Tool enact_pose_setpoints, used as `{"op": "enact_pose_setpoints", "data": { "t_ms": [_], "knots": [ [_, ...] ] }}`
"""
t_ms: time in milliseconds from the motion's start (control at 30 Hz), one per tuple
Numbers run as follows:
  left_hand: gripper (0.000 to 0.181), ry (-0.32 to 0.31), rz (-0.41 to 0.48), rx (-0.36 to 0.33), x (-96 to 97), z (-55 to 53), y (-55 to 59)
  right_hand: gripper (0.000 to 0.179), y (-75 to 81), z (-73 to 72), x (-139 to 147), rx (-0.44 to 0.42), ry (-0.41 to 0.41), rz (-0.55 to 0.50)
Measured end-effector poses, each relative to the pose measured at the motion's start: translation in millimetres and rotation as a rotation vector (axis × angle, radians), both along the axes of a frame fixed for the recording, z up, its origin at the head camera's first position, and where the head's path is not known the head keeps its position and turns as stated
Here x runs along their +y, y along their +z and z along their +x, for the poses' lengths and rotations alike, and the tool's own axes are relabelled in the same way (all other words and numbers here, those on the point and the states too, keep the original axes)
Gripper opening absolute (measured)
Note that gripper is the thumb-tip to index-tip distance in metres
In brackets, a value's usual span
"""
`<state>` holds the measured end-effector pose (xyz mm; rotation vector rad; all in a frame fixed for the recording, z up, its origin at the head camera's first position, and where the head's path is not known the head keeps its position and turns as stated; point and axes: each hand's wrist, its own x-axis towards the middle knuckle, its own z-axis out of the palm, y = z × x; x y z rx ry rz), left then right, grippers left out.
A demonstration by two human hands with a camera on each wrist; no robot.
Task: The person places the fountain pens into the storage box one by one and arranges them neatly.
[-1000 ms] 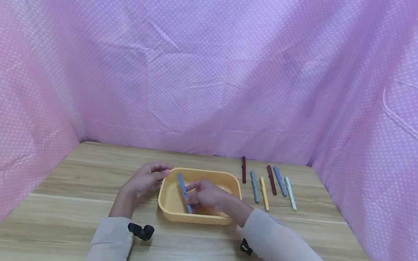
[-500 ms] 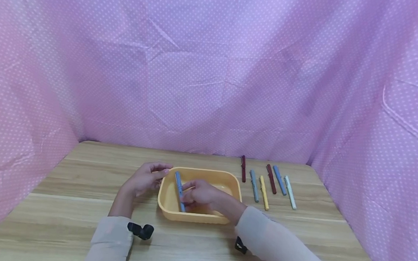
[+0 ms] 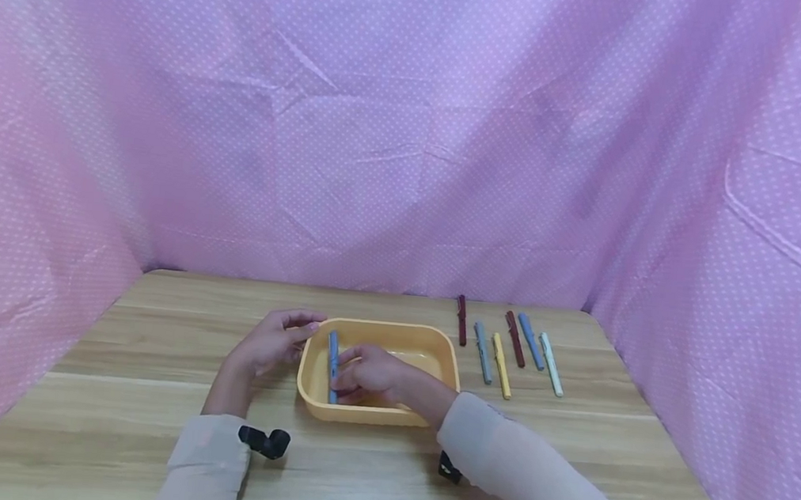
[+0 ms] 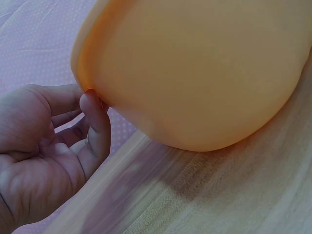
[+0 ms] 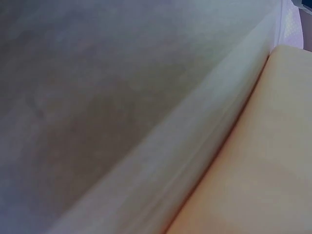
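A yellow-orange plastic tray (image 3: 386, 418) stands on the wooden table in front of me. Its far left corner is pinched at the rim between the thumb and fingers of my left hand (image 3: 271, 343); the left wrist view shows this hand (image 4: 53, 141) at the rim of the tray (image 4: 204, 83) from close by. My right hand (image 3: 374, 375) reaches into the tray and grips a blue pen (image 3: 333, 351), which lies lengthwise along the left inner wall. Those fingers partly hide the pen's near half. In the right wrist view only the tray's outer wall (image 5: 263, 161) and table show.
Right of the tray, several capped pens lie on the table: a dark red pen (image 3: 462, 320), a grey-blue pen (image 3: 483, 352), a yellow pen (image 3: 501, 366), another dark red pen (image 3: 516, 339), a blue pen (image 3: 531, 342) and a white pen (image 3: 551, 364). A pink dotted curtain (image 3: 380, 161) encloses the table.
My right hand has moved left inside the tray with the blue pen, which has turned from slanted to nearly parallel with the left wall. My left hand keeps its place at the rim.
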<state>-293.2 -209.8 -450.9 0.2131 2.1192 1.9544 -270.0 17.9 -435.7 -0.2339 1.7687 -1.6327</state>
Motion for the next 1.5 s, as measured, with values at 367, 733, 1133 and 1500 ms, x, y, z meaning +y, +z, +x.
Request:
{"op": "enact_pose_setpoints", "data": {
  "t_ms": [367, 733, 1133, 1500],
  "knots": [
    [0.039, -0.020, 0.004, 0.012, -3.0, 1.2, 0.6, 0.028, 2.6, -1.6, -9.4, -0.039, -0.002, -0.017],
    [0.039, -0.019, 0.001, 0.012, -1.7, 0.0, 0.7, 0.007, 2.6, -9.4, -13.3, -0.078, -0.043, 0.000],
    [0.039, -0.010, -0.004, 0.003, -1.3, -1.3, 0.2, 0.006, 6.4, -10.2, -16.3, -0.071, -0.105, 0.053],
    [0.037, 0.001, 0.003, -0.006, 0.3, -2.7, 0.2, 0.005, 1.6, -10.6, -18.1, -0.078, -0.153, 0.080]
  ]
}}
